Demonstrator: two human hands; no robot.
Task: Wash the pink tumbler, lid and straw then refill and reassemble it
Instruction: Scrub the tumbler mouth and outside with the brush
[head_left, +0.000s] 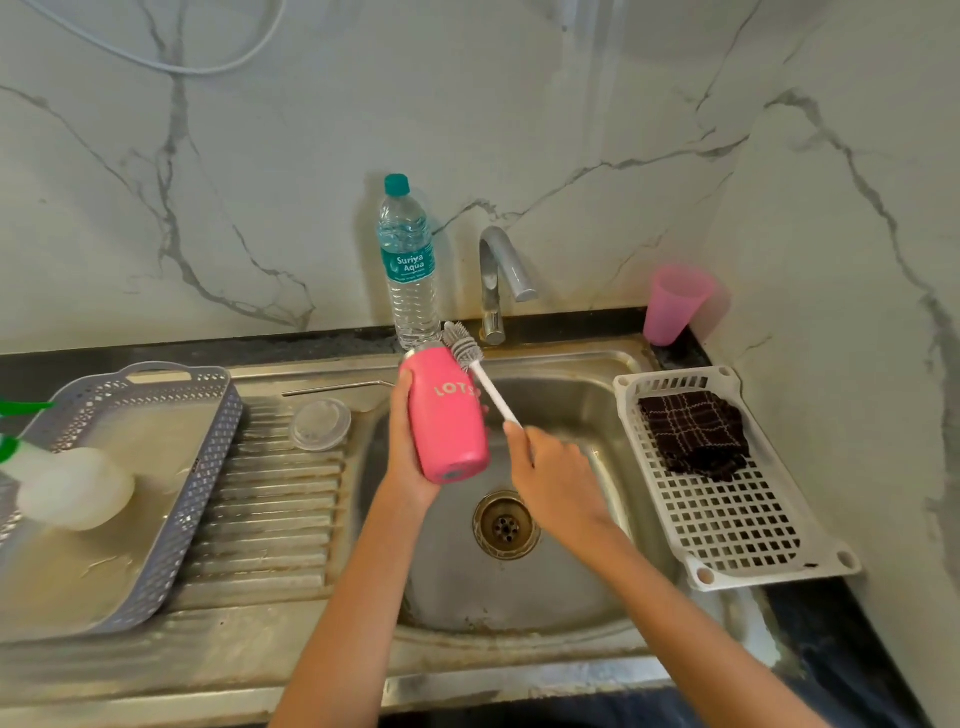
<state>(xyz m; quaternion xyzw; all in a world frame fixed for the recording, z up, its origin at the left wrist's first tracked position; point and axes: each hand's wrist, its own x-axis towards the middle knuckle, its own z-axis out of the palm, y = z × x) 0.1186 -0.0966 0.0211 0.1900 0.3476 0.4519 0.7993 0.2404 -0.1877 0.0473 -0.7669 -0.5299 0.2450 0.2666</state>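
sink (597, 374) | bottle (410, 270) "Suriya Aqua" | left hand (408, 457) grips tumbler (448, 415) "LOTS"

Just the one view for us here: a wide-angle cam worn on the head, looking forward and down from right at the sink (571, 400). We're facing the marble wall (260, 182) with the faucet (498, 270) about dead centre. It's close in, and the wide lens catches the dark counter (311, 343) both sides.

The tumbler (448, 415) is bright pink with pale lettering. The cloth (693, 434) is dark brown, checked white; the wall (260, 156) is grey-veined white marble.
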